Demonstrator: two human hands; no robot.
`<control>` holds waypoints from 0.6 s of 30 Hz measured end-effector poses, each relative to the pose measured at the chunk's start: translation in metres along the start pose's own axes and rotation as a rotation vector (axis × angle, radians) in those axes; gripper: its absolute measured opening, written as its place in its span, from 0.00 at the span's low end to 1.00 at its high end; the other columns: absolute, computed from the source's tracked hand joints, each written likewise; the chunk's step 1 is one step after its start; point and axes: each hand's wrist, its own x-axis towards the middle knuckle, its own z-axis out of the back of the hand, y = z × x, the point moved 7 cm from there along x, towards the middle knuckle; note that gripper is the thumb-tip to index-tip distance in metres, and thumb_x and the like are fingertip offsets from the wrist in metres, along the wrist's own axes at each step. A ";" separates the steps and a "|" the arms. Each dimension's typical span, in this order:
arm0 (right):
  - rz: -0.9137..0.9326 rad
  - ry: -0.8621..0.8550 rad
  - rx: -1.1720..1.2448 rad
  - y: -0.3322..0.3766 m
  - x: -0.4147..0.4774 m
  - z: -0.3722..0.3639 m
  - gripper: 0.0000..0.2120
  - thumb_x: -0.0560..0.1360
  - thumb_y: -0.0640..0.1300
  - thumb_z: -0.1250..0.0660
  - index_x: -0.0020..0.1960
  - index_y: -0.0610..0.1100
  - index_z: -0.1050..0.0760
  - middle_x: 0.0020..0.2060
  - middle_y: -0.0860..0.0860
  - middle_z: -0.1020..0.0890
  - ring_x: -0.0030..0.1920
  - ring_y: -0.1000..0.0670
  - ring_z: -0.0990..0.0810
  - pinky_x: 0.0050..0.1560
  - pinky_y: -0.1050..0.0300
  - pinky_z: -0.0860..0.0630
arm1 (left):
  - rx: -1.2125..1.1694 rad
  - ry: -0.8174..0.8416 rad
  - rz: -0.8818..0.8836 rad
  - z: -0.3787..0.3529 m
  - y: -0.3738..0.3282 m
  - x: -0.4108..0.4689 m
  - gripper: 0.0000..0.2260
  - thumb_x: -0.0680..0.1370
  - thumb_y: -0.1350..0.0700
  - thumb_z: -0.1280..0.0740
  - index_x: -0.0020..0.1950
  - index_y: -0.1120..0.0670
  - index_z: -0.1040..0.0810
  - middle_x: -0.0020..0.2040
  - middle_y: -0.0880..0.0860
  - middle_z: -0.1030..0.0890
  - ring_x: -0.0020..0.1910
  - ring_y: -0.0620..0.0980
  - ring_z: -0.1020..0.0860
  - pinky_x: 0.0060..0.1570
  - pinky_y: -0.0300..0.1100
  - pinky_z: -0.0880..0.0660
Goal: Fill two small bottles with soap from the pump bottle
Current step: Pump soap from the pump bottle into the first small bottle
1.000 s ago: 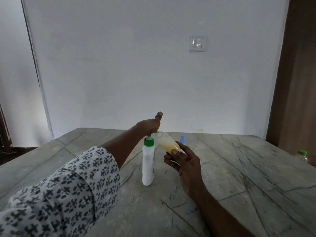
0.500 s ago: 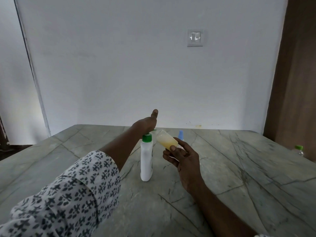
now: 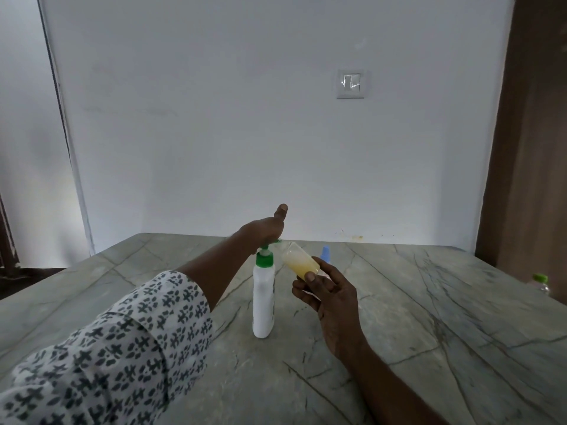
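Nothing you can actually read here, tbh. Your white pump bottle [image 3: 263, 302] shows you a plain side, the small bottle [image 3: 300, 262] in your right hand [image 3: 329, 297] has no legible label, and the wall switch [image 3: 351, 84] carries no readable marking.

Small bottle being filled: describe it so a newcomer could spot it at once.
On the grey marble table, find the white pump bottle with the green top standing near the middle. Just right of its spout, the right hand holds the small bottle tilted toward the nozzle. It alone is clear and part-filled with yellowish soap, unlike the blue cap behind it.
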 end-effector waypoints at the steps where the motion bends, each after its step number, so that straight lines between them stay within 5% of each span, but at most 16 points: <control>1: 0.002 0.001 -0.003 0.000 0.000 0.000 0.17 0.75 0.34 0.31 0.62 0.46 0.24 0.45 0.51 0.13 0.47 0.41 0.14 0.45 0.53 0.17 | -0.006 0.000 -0.001 0.000 0.000 0.000 0.39 0.78 0.32 0.61 0.77 0.58 0.41 0.76 0.62 0.40 0.73 0.62 0.38 0.70 0.54 0.39; 7: -0.001 -0.009 -0.052 -0.001 0.000 0.001 0.16 0.75 0.36 0.31 0.60 0.50 0.24 0.43 0.51 0.13 0.45 0.43 0.13 0.42 0.54 0.17 | 0.031 -0.011 -0.013 -0.005 0.000 0.001 0.38 0.79 0.34 0.63 0.77 0.59 0.41 0.76 0.62 0.40 0.75 0.61 0.40 0.73 0.54 0.46; 18: -0.008 -0.001 -0.072 -0.002 -0.001 0.003 0.16 0.75 0.38 0.30 0.61 0.50 0.24 0.43 0.53 0.13 0.45 0.43 0.13 0.41 0.55 0.17 | 0.011 -0.010 -0.009 -0.008 0.005 -0.001 0.38 0.79 0.33 0.62 0.77 0.58 0.41 0.76 0.62 0.39 0.74 0.60 0.39 0.72 0.53 0.43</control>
